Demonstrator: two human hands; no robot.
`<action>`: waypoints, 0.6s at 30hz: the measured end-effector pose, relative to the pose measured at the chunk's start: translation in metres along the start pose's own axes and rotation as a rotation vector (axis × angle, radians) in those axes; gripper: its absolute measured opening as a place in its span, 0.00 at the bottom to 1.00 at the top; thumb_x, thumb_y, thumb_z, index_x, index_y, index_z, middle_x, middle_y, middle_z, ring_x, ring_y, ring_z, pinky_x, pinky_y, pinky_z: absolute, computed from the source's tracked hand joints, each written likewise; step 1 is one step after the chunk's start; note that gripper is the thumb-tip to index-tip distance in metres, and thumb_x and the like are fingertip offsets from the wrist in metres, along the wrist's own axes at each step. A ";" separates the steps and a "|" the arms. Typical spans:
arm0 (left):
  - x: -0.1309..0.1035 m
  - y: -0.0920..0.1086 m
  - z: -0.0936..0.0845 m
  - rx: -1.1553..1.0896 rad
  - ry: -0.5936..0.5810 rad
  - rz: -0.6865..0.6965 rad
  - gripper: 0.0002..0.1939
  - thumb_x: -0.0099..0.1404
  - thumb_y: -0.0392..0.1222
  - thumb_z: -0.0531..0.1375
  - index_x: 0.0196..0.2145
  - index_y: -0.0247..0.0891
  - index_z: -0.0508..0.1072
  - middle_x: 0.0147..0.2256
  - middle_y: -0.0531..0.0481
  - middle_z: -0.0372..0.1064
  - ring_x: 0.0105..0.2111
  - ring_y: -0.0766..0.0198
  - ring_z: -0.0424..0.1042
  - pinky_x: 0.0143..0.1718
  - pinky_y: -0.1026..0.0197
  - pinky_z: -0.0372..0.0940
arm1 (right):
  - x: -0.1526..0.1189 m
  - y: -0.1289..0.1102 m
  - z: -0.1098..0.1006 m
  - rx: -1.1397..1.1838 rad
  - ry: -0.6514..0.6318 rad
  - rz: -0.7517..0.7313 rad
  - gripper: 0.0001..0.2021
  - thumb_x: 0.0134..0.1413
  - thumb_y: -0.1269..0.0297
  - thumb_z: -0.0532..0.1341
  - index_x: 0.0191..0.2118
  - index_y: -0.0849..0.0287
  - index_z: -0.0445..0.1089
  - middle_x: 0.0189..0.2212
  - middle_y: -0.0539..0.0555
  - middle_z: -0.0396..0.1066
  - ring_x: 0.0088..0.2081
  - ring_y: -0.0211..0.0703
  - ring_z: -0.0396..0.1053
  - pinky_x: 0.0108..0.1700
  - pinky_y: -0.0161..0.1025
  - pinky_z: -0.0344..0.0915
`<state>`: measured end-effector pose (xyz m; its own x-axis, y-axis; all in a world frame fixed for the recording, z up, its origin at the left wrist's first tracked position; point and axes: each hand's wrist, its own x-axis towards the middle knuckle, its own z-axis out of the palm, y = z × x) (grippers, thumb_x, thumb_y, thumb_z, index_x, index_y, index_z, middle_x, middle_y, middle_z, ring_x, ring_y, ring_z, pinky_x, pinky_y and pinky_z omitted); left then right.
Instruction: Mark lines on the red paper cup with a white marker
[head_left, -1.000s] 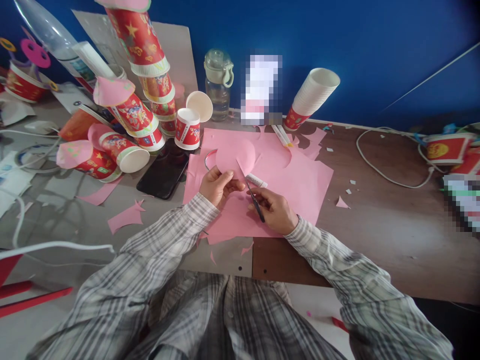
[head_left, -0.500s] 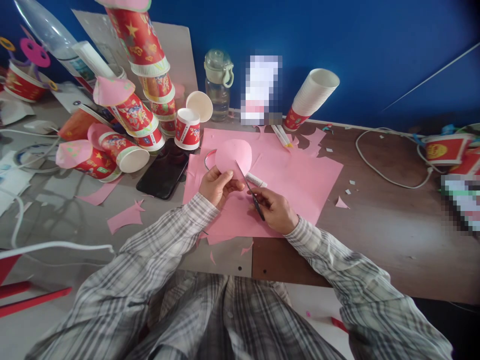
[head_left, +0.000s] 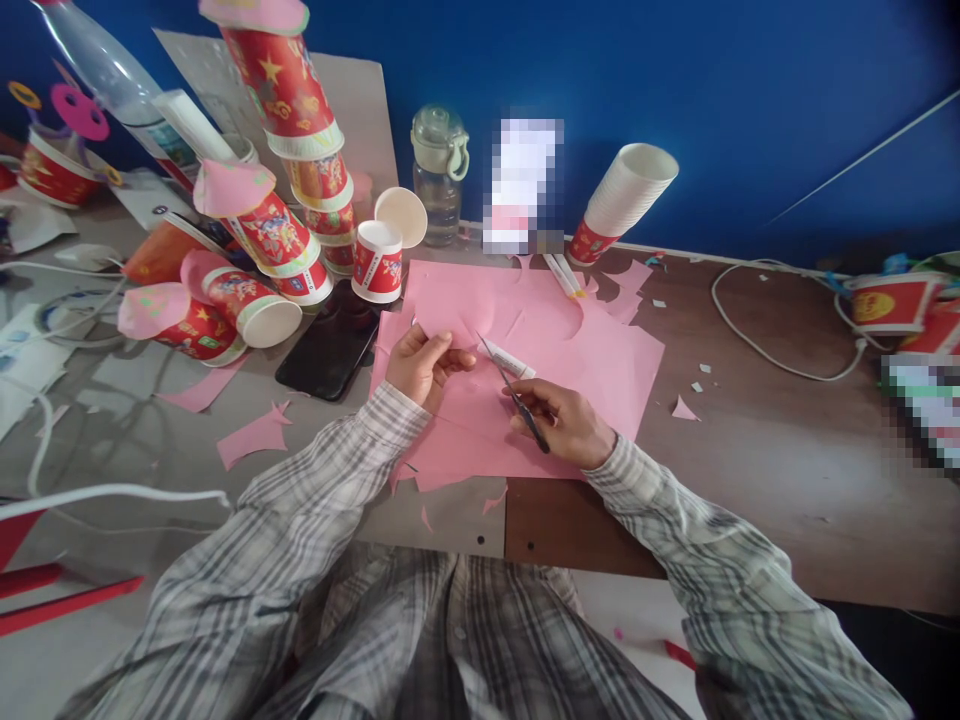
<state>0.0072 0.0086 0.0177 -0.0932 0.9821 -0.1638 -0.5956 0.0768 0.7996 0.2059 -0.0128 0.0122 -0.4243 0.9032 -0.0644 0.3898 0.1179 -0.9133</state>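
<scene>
Scissors slant up from my right hand toward the pink piece in my left

My two hands are apart over the pink sheets (head_left: pixel 607 390) on the worktop (head_left: pixel 750 480). My left hand (head_left: pixel 424 368) pinches the near side of a round-edged pink piece (head_left: pixel 466 298) between thumb and fingers; its outline blends with the paper under it, so I can't tell the whole shape. The piece lies just beyond my left fingertips, and that hand is the nearer one to it

My right hand (head_left: pixel 566 420) is closed round the dark handles of the scissors (head_left: pixel 535 427). Their long axis runs from my right palm away and to the left, with the tips close to the piece's right-hand lower edge. Whether the blades overlap the piece or only sit above the sheets, I can't tell

A white tube (head_left: pixel 508 360) lies just right of the blades. Off to my left are a black phone (head_left: pixel 326 350) and an upright red-and-white cup (head_left: pixel 377 268)
</scene>
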 end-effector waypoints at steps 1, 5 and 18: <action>0.002 0.002 -0.002 -0.003 0.011 0.014 0.21 0.42 0.44 0.68 0.29 0.35 0.64 0.20 0.58 0.68 0.20 0.67 0.70 0.24 0.65 0.69 | 0.000 0.000 -0.005 -0.024 -0.006 -0.002 0.22 0.37 0.53 0.63 0.40 0.61 0.69 0.22 0.50 0.63 0.20 0.36 0.58 0.22 0.34 0.58; 0.006 0.003 -0.006 0.006 0.026 0.032 0.19 0.43 0.45 0.68 0.29 0.35 0.64 0.20 0.58 0.68 0.20 0.68 0.70 0.25 0.65 0.69 | 0.003 0.007 -0.024 -0.208 0.163 -0.043 0.23 0.40 0.52 0.62 0.43 0.59 0.67 0.23 0.50 0.64 0.20 0.36 0.59 0.23 0.35 0.60; 0.003 -0.006 -0.006 0.221 -0.061 0.073 0.22 0.45 0.51 0.67 0.29 0.36 0.62 0.19 0.58 0.65 0.18 0.68 0.68 0.22 0.65 0.67 | 0.018 0.026 -0.041 -0.874 0.464 -0.094 0.23 0.47 0.55 0.59 0.49 0.59 0.65 0.44 0.65 0.61 0.32 0.50 0.66 0.27 0.41 0.63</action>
<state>0.0056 0.0100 0.0085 -0.0767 0.9945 -0.0712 -0.3996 0.0347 0.9160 0.2417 0.0235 0.0040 -0.1950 0.9245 0.3275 0.9156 0.2913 -0.2771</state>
